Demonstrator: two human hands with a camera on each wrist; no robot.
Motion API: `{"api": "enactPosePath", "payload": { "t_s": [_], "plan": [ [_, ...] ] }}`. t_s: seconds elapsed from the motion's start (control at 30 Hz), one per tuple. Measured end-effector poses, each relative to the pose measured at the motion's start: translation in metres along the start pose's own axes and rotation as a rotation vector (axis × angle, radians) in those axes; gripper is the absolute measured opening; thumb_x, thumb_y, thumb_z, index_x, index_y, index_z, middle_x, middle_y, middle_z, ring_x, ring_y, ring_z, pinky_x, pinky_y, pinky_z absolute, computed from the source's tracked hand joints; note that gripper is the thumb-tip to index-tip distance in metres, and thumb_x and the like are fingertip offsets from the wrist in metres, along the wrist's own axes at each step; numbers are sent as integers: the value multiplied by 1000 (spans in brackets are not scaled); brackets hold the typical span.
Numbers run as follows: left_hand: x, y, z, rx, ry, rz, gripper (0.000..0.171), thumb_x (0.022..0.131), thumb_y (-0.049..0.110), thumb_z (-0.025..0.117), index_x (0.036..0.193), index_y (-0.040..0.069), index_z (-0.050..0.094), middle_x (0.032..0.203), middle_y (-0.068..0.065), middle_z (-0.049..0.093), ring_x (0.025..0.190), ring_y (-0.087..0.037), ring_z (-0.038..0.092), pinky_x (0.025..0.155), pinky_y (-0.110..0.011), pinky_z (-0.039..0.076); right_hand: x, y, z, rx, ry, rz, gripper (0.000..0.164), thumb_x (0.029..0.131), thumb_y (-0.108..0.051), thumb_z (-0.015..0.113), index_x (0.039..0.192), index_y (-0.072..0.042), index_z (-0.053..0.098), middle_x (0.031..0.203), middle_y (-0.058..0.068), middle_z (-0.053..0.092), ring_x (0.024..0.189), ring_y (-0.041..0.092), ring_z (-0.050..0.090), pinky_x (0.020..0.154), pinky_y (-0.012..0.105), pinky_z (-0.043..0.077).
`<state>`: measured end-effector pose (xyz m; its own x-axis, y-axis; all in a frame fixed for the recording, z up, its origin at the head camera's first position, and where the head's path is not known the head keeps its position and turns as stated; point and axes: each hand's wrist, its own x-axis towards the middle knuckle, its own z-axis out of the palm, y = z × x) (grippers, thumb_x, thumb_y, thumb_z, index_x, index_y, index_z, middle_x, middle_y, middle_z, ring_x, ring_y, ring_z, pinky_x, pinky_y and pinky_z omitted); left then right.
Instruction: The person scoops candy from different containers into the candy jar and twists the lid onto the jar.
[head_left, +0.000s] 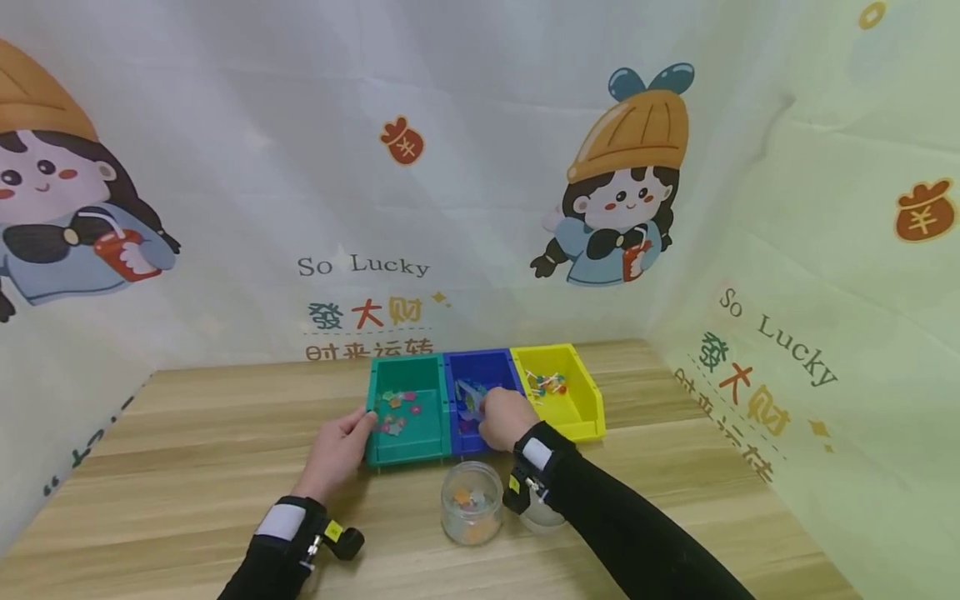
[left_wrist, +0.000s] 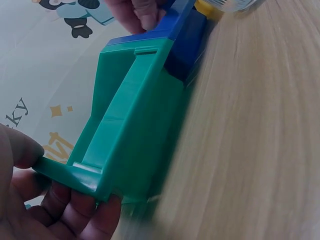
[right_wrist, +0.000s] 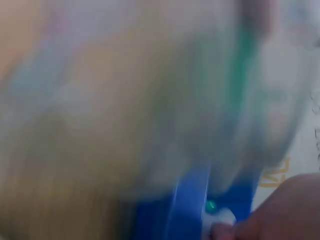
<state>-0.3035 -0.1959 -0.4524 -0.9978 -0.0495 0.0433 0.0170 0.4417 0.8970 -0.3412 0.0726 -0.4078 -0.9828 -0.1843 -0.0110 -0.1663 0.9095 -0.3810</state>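
Note:
My left hand (head_left: 339,450) grips the left wall of a green bin (head_left: 411,451), thumb on the rim and fingers around the outside, as the left wrist view shows. Small colourful pieces (head_left: 393,426) lie in this bin. Over the blue bin (head_left: 480,360) in the middle, my right hand (head_left: 507,418) pinches a small translucent scoop-like piece (head_left: 470,398); its exact kind is unclear. Small dark pieces lie beneath it, partly hidden by the hand. A green bead (right_wrist: 211,206) shows beside the pale piece in the right wrist view.
A yellow bin (head_left: 577,427) with small white-stemmed, round-headed pieces (head_left: 547,384) joins the blue one on the right. In front stands an open clear jar (head_left: 472,529) with colourful pieces inside. Another clear round item (head_left: 542,522) sits partly under my right forearm. Printed cloth hangs behind.

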Motion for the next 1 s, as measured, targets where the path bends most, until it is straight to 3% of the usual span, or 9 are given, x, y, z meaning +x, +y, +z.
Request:
{"api": "enactPosePath", "payload": {
  "t_s": [0.03,0.1,0.2,0.27,0.33,0.43,0.5,0.73,1.0],
  "plan": [
    [0,0,0,7,3,0,49,117,33,50,158,6,56,151,-22,65,124,-29,63,93,-33,54,5,3,4,32,-13,23,13,102,-8,70,98,0,80,89,9,77,77,23,67,82,39,66],
    [0,-1,1,-2,3,-3,49,117,33,51,158,6,56,149,-22,66,118,-30,63,84,-30,51,32,25,24,99,-30,45,29,103,-12,68,74,-5,70,68,3,61,62,21,57,63,33,57],
    [1,0,1,-7,-4,-10,51,118,34,50,160,6,54,154,-21,63,122,-30,61,89,-31,51,60,51,40,169,-55,51,43,104,-20,68,63,-12,61,59,-2,51,53,19,51,49,31,41],
    [1,0,0,-5,-7,-9,51,118,34,48,160,6,53,155,-21,62,125,-31,59,94,-36,52,56,50,32,246,-87,86,36,104,-22,71,70,-9,72,64,1,61,55,19,54,49,30,41],
    [1,0,0,3,-7,-3,51,118,33,48,160,5,53,157,-21,60,133,-31,58,107,-43,52,35,34,12,328,-108,128,26,105,-20,72,84,-5,79,73,4,69,60,19,56,52,29,42],
    [0,0,0,-3,-8,4,51,118,32,48,160,3,52,158,-22,58,143,-33,55,121,-56,48,6,14,-12,449,-127,175,20,106,-14,71,95,0,79,75,7,68,62,16,52,53,24,37],
    [-1,0,0,-14,-10,4,51,118,32,48,160,2,52,159,-23,56,150,-36,51,127,-60,42,-1,12,-15,498,-126,164,18,107,-14,71,100,2,79,76,6,69,61,14,50,53,22,36],
    [0,0,-1,-22,-12,8,52,118,32,48,161,3,51,160,-23,54,156,-40,47,129,-62,37,-7,15,-17,646,-149,171,19,108,-15,70,116,1,78,82,4,75,57,10,44,51,20,32],
    [-2,0,0,-19,-20,7,52,119,31,46,163,3,48,162,-23,53,156,-39,46,129,-62,37,-18,20,-16,743,-163,179,19,109,-10,66,121,2,75,87,8,74,62,13,47,53,20,30]
  ]
}}
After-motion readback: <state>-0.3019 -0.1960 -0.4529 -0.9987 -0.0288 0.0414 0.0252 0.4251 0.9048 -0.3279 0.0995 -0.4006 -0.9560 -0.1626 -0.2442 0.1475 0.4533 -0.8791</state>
